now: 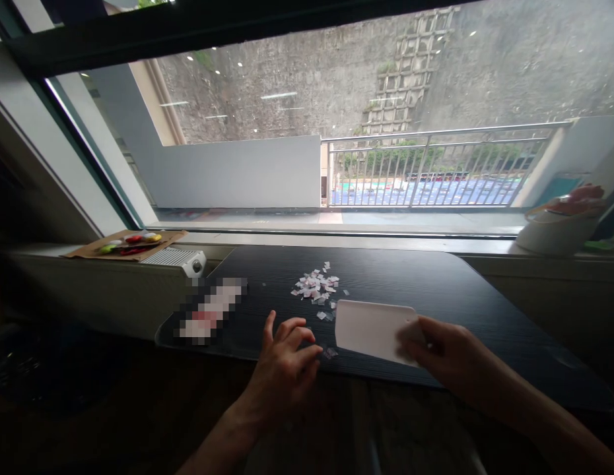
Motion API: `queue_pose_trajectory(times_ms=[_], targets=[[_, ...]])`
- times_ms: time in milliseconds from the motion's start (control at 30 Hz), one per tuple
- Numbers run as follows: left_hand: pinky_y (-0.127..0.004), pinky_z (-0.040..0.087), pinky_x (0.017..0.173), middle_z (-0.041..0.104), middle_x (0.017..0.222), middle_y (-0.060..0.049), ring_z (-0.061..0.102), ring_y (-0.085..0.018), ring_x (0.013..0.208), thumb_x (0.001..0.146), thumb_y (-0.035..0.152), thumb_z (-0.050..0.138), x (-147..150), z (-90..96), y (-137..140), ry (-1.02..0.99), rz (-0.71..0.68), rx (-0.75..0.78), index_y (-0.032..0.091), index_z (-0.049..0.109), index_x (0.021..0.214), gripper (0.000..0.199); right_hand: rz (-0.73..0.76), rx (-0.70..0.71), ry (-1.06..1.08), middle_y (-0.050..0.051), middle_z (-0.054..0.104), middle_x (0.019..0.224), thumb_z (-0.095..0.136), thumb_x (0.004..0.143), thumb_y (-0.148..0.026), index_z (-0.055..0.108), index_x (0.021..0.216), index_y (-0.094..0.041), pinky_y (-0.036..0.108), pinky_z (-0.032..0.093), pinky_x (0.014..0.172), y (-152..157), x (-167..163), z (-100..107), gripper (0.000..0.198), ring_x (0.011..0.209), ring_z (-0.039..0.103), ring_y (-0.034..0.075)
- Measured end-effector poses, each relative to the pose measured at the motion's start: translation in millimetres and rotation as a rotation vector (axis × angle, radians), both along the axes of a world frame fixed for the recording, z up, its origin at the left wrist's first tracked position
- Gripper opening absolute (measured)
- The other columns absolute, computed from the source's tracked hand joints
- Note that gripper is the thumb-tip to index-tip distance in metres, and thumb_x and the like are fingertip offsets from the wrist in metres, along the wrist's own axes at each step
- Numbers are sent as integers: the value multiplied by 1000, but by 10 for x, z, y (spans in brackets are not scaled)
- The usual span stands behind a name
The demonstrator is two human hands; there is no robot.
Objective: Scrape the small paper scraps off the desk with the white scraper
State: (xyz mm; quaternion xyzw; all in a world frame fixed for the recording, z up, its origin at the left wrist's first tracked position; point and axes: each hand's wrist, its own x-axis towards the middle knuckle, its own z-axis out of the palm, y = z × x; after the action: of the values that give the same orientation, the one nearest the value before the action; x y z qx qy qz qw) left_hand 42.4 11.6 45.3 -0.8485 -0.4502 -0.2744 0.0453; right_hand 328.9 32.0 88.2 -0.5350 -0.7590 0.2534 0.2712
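My right hand [440, 346] grips the right end of a pale rectangular sheet [369, 330] with rounded corners. Some of its fingers show dimly through the sheet. The sheet is tilted up over the black tabletop [410, 274]. To the left, my left hand [290, 353] is held above the table's near edge, fingers bent and apart, with nothing visible in it. A few clear and whitish scraps [330, 353] lie just beyond its fingertips. Farther back is a loose heap of small white paper-like pieces [317, 285], with several stray ones around it.
A blurred-out pinkish-white item [212, 313] lies on the table's left side. On the sill at left, colourful small items [131, 243] rest on brown cardboard [92, 247] beside a white heater with a knob [181, 260]. A white container [554, 227] stands at right by the window.
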Motion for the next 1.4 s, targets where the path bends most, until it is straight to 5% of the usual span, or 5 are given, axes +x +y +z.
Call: queue_pose_trajectory(times_ms=[600,1033,1267,1400], targets=[[-66,12,108,65,101,-3,53,-26,113,78,12,53,64,-75,-29,37,-78,27,26,61,108,34,-8,36,38,-1,68,64,57,81,-29,67,76,-19,22,44,53,-114,-87,9,15,55,57,14],[-56,8,113,65,88,2,55,-20,110,81,11,54,-27,-114,-74,-26,-40,103,27,65,91,21,-19,-56,159,2,72,76,58,81,-32,67,82,-19,25,50,61,-105,68,-194,16,64,64,17],[-63,8,109,65,84,0,54,-24,109,83,17,54,-5,-48,-81,-104,-31,-60,28,69,83,19,-34,-53,219,1,70,68,62,77,-31,68,79,-18,24,51,58,-127,13,-163,15,60,63,16],[-56,27,105,66,83,-4,57,-26,100,79,29,56,0,24,34,-503,119,-350,25,71,72,16,-43,-41,206,1,70,69,61,77,-32,68,78,-18,23,50,58,-131,21,-168,16,61,62,16]])
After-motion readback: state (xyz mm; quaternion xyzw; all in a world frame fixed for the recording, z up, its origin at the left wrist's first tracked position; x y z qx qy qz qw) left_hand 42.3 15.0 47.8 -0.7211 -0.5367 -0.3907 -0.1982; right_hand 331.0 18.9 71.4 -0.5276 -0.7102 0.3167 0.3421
